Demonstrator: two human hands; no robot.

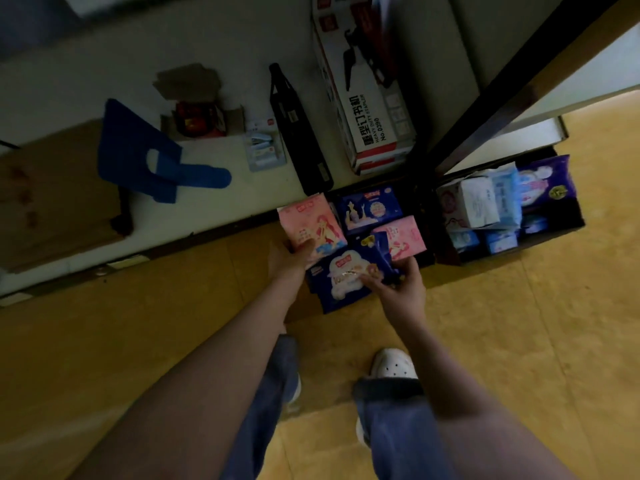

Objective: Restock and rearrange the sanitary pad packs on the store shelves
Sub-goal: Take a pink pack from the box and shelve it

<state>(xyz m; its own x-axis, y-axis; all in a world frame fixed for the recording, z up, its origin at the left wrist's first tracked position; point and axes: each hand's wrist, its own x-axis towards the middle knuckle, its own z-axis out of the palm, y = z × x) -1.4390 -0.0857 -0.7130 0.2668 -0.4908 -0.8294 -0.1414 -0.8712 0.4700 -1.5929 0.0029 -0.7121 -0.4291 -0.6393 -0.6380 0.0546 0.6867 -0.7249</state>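
1. Our left hand (289, 259): the thumb is pressed on the lower front of a pink pad pack (311, 225). The other fingers are hidden behind it. The pack is gripped and rises tilted beyond the thumb.
2. Our right hand (401, 289): the fingers are curled round the right edge of a dark blue pad pack (346, 278), with one finger lying across its front. The pack spreads left of these fingers, between both hands, touching the pink pack's lower corner.
3. Just beyond the right fingers is a second pink pack (405, 237). Beyond that is a blue pack (372, 209).
4. Right of the right fingers, well apart, a dark box (580, 216) holds light-blue packs (500, 199) and a purple pack (549, 181).
5. Far beyond the left fingers, on the white shelf (221, 150), are a stapler carton (367, 109), a black bag (298, 133) and a blue bag (145, 161).
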